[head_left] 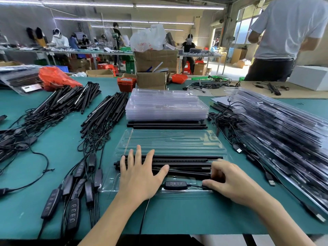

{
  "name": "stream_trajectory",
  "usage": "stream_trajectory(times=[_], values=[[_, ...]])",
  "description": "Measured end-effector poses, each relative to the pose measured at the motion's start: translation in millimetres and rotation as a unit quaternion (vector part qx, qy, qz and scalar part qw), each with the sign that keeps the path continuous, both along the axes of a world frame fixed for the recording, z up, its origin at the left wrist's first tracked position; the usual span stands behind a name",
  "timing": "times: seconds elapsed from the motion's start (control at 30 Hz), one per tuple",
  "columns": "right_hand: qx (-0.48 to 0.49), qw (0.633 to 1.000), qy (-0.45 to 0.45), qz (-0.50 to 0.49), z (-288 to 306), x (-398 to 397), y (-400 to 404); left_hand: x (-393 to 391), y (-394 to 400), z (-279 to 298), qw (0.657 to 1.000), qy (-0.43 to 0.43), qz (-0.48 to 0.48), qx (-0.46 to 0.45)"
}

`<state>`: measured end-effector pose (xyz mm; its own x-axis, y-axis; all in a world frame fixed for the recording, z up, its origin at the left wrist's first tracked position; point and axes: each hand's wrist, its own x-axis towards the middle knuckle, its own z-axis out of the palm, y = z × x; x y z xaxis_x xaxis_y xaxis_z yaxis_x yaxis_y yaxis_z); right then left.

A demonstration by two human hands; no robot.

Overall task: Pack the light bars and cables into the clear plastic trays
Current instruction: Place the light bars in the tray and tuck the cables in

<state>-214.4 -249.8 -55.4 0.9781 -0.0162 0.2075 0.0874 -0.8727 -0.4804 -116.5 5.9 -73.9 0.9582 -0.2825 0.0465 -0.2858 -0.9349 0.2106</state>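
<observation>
No readable labels anywhere; our left hand (142,172) presses flat on the light bars (181,161) in the clear tray (170,141), right hand (230,181) pinching their ends.

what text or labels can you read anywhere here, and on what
Nothing reads clearly.
White bag on the far box: red print, too blurred.
Controller in the tray: four button marks, too small.
Card in the packed tray at far left: print too small.
</observation>
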Motion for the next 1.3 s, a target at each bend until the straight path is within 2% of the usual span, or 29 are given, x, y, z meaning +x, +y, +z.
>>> stream_trajectory(times=[0.1, 0.2, 0.27, 0.33, 0.43, 0.5, 0.57, 0.63, 0.77, 0.87, 1.03, 1.13, 1.23, 1.3], values=[[0.015, 1.0, 0.015, -0.012, 1, 1, 0, 2, 0, 4, 1.0, 0.025, -0.004, -0.004], [0.003, 0.999, 0.044, -0.014, 2, 4, 0, 8, 5, 14, 0.995, 0.055, -0.004, -0.079], [-0.001, 0.998, 0.06, -0.015, 4, 5, 1, 20, 16, 25, 0.989, 0.018, 0.037, -0.14], [0.013, 0.997, 0.071, -0.016, 5, 6, 1, 35, 32, 36, 0.987, -0.023, 0.107, -0.12], [0.047, 0.996, 0.073, -0.005, 5, 5, 1, 54, 56, 44, 0.976, 0.055, 0.19, -0.087], [0.058, 0.996, 0.072, -0.005, 5, 5, 1, 62, 63, 44, 0.965, 0.11, 0.202, -0.126], [0.068, 0.995, 0.067, -0.011, 3, 5, 1, 68, 59, 46, 0.938, 0.148, 0.194, -0.245], [0.083, 0.995, 0.053, -0.024, 0, 4, 1, 69, 52, 50, 0.891, 0.163, 0.181, -0.383], [0.1, 0.994, 0.015, -0.051, -1, 1, -4, 70, 45, 48, 0.819, 0.133, 0.189, -0.525], [0.079, 0.995, -0.001, -0.054, 0, 2, -8, 66, 45, 48, 0.797, 0.119, 0.177, -0.566], [0.04, 0.998, -0.037, -0.029, -6, 0, -7, 61, 44, 51, 0.729, 0.067, 0.149, -0.665], [0.018, 0.999, -0.038, -0.023, -8, -2, -5, 60, 41, 47, 0.715, 0.05, 0.153, -0.68], [0.033, 0.998, -0.032, -0.03, -7, -2, -4, 62, 45, 48, 0.713, 0.073, 0.145, -0.682], [0.055, 0.997, -0.028, -0.036, -6, -3, -4, 64, 54, 56, 0.701, 0.133, 0.131, -0.688]])
